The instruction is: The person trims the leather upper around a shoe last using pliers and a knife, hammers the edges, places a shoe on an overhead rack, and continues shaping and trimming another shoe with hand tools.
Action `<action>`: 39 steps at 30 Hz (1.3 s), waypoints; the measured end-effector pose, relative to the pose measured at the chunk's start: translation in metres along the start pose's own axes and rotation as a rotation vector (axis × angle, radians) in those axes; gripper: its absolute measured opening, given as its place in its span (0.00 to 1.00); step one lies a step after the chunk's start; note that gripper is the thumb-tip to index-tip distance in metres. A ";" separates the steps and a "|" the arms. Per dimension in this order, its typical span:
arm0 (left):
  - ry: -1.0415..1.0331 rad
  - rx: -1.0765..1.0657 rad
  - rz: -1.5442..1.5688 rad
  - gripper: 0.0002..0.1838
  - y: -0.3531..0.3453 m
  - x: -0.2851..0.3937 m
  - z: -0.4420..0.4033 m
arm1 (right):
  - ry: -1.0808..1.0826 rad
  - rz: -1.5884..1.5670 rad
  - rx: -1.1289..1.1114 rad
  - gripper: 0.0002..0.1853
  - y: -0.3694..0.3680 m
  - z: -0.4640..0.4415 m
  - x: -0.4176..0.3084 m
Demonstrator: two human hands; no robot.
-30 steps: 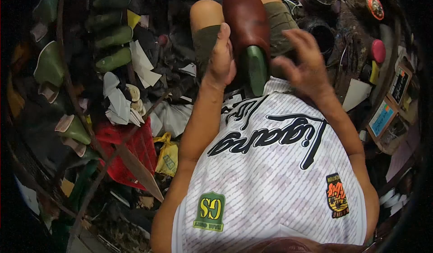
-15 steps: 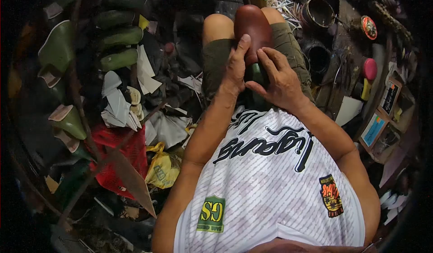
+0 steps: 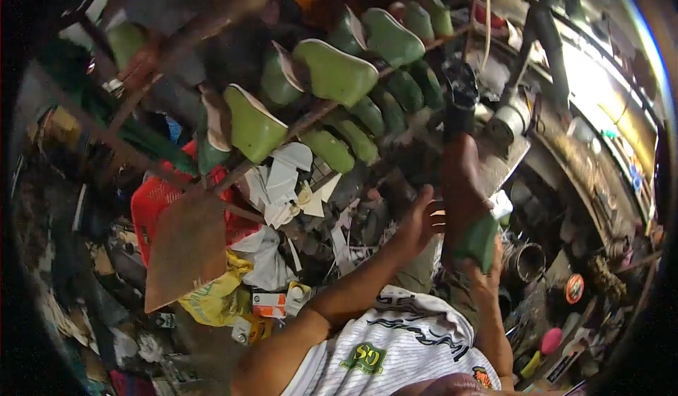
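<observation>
A brown leather shoe upper [image 3: 462,177] covers a green shoe last [image 3: 477,244], whose heel end sticks out bare. Both point away from me above my lap. My right hand [image 3: 487,272] holds the heel end of the last from below and the right, its fingers partly hidden. On the other side of the upper, my left hand [image 3: 424,221] is raised with fingers apart and the thumb up; whether its fingertips touch the leather is unclear.
Green lasts [image 3: 335,71] line a rack across the upper middle. At left are a red basket [image 3: 145,202], a brown board [image 3: 185,248] and a yellow bag [image 3: 215,298]. Tins [image 3: 528,262] and a pink round object [image 3: 551,340] are at right.
The view has swung left and up, bringing the rack into sight. My left hand has come off the upper with fingers spread, while my right hand has moved to the last's heel end.
</observation>
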State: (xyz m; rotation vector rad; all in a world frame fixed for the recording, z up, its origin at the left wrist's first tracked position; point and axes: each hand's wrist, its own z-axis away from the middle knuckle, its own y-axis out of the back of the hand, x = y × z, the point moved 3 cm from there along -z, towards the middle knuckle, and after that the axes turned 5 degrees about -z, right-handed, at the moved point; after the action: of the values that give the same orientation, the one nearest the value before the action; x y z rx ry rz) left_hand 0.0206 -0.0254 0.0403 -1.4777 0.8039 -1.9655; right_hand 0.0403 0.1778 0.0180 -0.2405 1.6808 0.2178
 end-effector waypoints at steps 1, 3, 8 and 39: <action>-0.034 -0.010 -0.008 0.36 0.001 0.004 0.001 | -0.010 -0.066 -0.001 0.44 0.004 -0.008 -0.009; -0.388 -0.127 -0.239 0.34 0.013 0.014 0.007 | -0.048 -0.224 -0.006 0.43 0.009 -0.023 -0.027; -0.197 0.344 -0.662 0.21 0.113 -0.066 -0.021 | 0.075 -0.504 -0.148 0.39 -0.006 -0.058 -0.060; -0.510 0.590 -0.897 0.21 0.178 -0.073 -0.015 | 0.090 -1.334 -1.221 0.27 -0.205 -0.211 -0.181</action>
State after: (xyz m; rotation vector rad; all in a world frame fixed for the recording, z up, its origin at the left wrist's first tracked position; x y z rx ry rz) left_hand 0.0368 -0.0899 -0.1404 -1.9646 -0.7310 -1.9389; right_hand -0.0813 -0.0730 0.2229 -2.1668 0.9494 0.1762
